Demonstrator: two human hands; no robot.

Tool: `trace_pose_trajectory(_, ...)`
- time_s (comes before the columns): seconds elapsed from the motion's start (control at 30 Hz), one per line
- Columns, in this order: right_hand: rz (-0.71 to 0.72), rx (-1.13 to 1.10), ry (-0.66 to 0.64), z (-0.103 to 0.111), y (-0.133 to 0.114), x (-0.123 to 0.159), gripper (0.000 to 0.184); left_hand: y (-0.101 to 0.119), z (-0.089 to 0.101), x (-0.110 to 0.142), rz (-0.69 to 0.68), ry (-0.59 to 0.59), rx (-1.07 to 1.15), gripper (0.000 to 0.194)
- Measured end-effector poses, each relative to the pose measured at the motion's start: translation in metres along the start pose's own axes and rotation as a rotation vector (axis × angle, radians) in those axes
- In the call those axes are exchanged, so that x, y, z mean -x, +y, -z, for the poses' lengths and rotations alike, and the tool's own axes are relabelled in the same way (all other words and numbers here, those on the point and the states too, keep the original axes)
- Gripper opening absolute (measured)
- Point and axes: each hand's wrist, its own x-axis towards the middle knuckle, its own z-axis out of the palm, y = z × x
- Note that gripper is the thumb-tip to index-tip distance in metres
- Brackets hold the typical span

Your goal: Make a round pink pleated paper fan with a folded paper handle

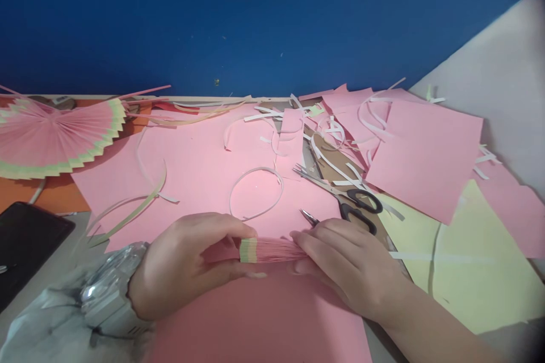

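A narrow stack of pleated pink paper [276, 250], edged with green and yellow bands at its left end, lies sideways between my hands. My left hand [191, 258] pinches the banded end between thumb and fingers. At the other end, my right hand [344, 264] grips the pleats, its fingers closed over them. A pointed metal tip [309, 217] sticks out beside my right hand; the rest of that tool is hidden. Just beyond lie scissors [340, 193] with black handles, blades slightly apart. Pink sheets [264, 317] spread beneath my hands.
An opened pleated paper fan [55, 136] stands at the left, above a black phone-like object [32, 244]. Curled paper strips [255, 173] lie scattered about. Pink paper [426, 159] and a yellow sheet [481, 272] cover the right side. A blue wall [264, 22] rises behind.
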Motion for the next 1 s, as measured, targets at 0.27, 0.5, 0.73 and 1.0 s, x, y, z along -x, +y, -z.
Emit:
trace_pose_trajectory(0.27, -0.018, -0.085, 0.004, -0.0010, -0.0001, 0.0028, 0.017, 0.0003, -0.0010, 0.0015, 0.012, 0.038, -0.040, 0.016)
trace_pose_trajectory(0.5, -0.161, -0.204, 0.076, -0.0015, 0.0006, 0.0042, 0.019, 0.0002, 0.0018, 0.0040, 0.043, 0.097, -0.035, 0.014)
trace_pose_trajectory(0.73, -0.140, -0.238, 0.080, -0.0006, 0.0032, 0.0039, 0.010, 0.0002, -0.0020, 0.0047, 0.091, 0.123, -0.073, 0.009)
trace_pose_trajectory(1.0, -0.109, -0.255, 0.059, 0.0007, 0.0036, 0.0023, 0.015, 0.0005, 0.0014, 0.0022, 0.079, 0.070, -0.108, 0.012)
